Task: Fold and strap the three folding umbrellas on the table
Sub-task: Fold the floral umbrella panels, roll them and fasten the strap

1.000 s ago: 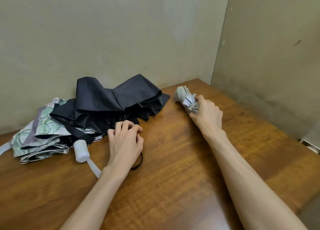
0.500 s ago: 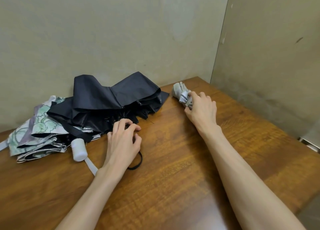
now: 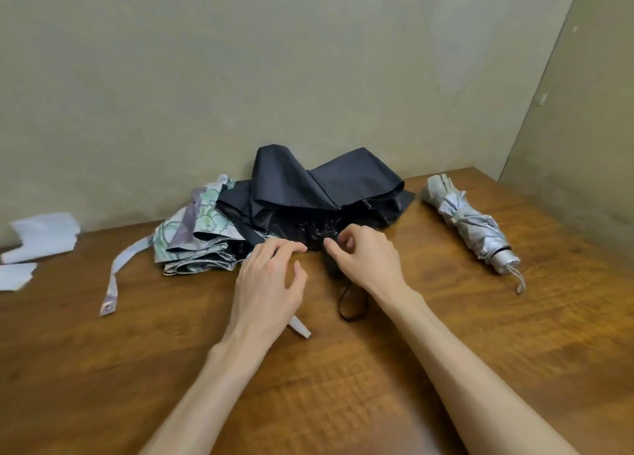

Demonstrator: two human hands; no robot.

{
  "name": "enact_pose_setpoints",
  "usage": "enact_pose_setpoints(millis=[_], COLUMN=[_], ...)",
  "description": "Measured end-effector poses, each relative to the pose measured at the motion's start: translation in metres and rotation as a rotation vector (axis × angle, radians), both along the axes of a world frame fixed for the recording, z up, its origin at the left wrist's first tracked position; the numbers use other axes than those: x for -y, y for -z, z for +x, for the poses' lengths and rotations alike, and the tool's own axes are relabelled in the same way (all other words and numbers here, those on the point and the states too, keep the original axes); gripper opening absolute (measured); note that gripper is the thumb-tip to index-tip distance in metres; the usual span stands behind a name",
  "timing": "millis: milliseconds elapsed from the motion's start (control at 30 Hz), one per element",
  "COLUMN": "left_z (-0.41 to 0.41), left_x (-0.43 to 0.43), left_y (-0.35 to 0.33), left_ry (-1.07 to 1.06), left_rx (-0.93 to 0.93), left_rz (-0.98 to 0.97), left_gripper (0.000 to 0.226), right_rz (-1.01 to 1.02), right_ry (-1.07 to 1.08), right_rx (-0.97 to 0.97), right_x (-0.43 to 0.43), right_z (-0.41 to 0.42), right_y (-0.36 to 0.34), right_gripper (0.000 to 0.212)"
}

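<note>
Left hand loose-fingered, fingertips at near edge of crumpled black fabric folding umbrella; right hand now close alongside, fingers curled at rib tips, grip cannot be told; a second ago clasped on bundled silver-grey folding umbrella, since released, lying well apart at right on brown wooden table; pale floral folding umbrella partly under black one, unstrapped; judged: one done, black next.

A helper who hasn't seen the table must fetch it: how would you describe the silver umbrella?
On the wooden table, look to the far right corner, where the walls meet. The silver umbrella lies alone, right of the black umbrella. Unlike that and the floral umbrella, both loose, it is rolled tight.
</note>
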State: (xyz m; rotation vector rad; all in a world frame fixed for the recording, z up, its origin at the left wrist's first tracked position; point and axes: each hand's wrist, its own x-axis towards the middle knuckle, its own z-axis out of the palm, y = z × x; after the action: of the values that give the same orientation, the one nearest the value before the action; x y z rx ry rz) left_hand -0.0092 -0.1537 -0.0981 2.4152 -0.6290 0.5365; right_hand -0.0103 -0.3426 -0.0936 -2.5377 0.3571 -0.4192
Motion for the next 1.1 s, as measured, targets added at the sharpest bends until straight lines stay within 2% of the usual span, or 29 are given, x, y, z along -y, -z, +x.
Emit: enact_pose_setpoints(millis=[100,200,267,367,433,500,567,667,800,967,1100], left_z=[-0.003,-0.003,-0.002,-0.002,-0.001,0.001,0.003,0.004,0.005,0.007,-0.001], left_x=[-0.032,-0.058,-0.070,-0.078,-0.083,-0.090,-0.097,-0.104,-0.112,-0.116,-0.121], left_y=[-0.002,-0.001,0.002,0.005,0.006,0.006,0.006,0.006,0.006,-0.002,-0.024], left_ry=[-0.059,-0.114,-0.140,-0.166,-0.193,-0.225,-0.255,-0.280,-0.308,-0.330,-0.387], left_rx=[-0.005,-0.020,-0.035,-0.076,-0.099,-0.111,-0.117,-0.136,-0.177,-0.107,-0.026], left_rz=[-0.050,-0.122,-0.147,-0.162,-0.177,-0.196,-0.216,-0.241,-0.291,-0.440,-0.624], left_gripper=[0.025,0.024,0.025,0.025,0.026,0.025,0.025,0.027,0.031,0.037,0.066], right_rz=[-0.025,-0.132,-0.170,-0.113,-0.029,0.043,-0.028,-0.072,0.095,0.334,0.465], right_ry=[0.048,0.111,0.133,0.088,-0.018,-0.097,-0.109,-0.097,-0.170,-0.245,-0.318], right_rx=[-0.020,0.083,0.143,0.222,0.132,-0.041,-0.147,-0.229,-0.249,-0.099,0.052], right_x=[-0.021,-0.039,-0.052,-0.073,-0.093,-0.116,-0.135,-0.150,-0.157,-0.160,-0.166], right_z=[0.003,0.003,0.004,0.004,0.002,0.003,0.006,0.015,0.020,0.006,-0.008], right_y=[0.005,0.009,0.007,-0.003,-0.009,-0.011,-0.009,-0.005,-0.003,-0.002,-0.011], right_gripper=[0.051,0.050,0.048,0.034,0.035,0.053,0.061,0.046,0.036,0.036,0.031])
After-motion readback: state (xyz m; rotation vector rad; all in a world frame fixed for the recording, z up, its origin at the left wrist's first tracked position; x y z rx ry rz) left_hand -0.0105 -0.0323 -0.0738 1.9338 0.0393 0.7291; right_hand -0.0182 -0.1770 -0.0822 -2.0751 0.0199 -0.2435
